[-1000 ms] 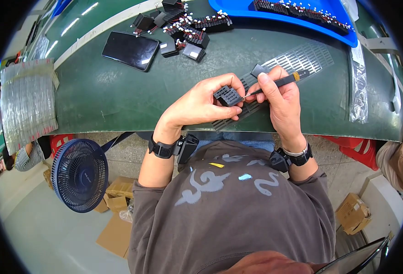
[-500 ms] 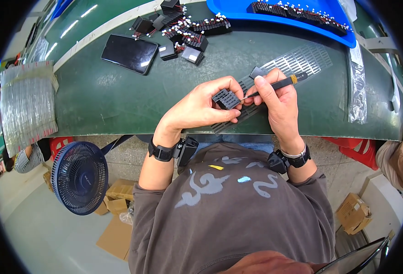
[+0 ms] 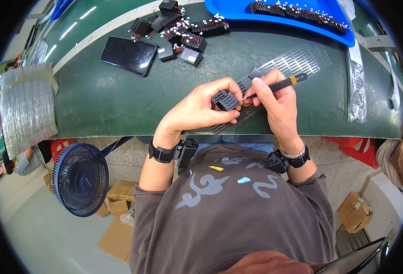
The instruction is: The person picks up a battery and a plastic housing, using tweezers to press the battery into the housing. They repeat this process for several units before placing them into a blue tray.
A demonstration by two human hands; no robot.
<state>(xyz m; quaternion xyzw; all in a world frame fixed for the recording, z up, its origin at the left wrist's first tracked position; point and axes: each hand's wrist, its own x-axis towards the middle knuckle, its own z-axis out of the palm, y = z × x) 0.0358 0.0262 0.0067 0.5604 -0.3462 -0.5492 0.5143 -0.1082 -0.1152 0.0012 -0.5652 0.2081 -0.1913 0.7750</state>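
Note:
My left hand [image 3: 203,104] is closed around a small black slotted block [image 3: 225,100], its slots facing up. In my right hand [image 3: 276,98] lies a pair of black tweezers [image 3: 281,84] with a yellow band, held slantwise. The tweezer tips reach the block's right edge, where the fingertips of both hands come close together. A small dark rectangular piece [image 3: 256,73] also sticks out from my right fingers. What the tips pinch is too small to make out. Beneath my hands a clear slotted plastic sheet [image 3: 302,59] lies on the green table [image 3: 165,91].
Black packs with red wires and white connectors [image 3: 197,41] cluster at the back, near a dark phone [image 3: 128,55]. Similar packs line a blue tray [image 3: 238,16]. Bubble-wrap-like plastic [image 3: 27,105] hangs over the left edge. A fan [image 3: 81,180] stands at the lower left.
Both hands keep almost the same pose around the block and tweezers. The right fingers and tweezers have shifted very slightly; the whole view has moved a little.

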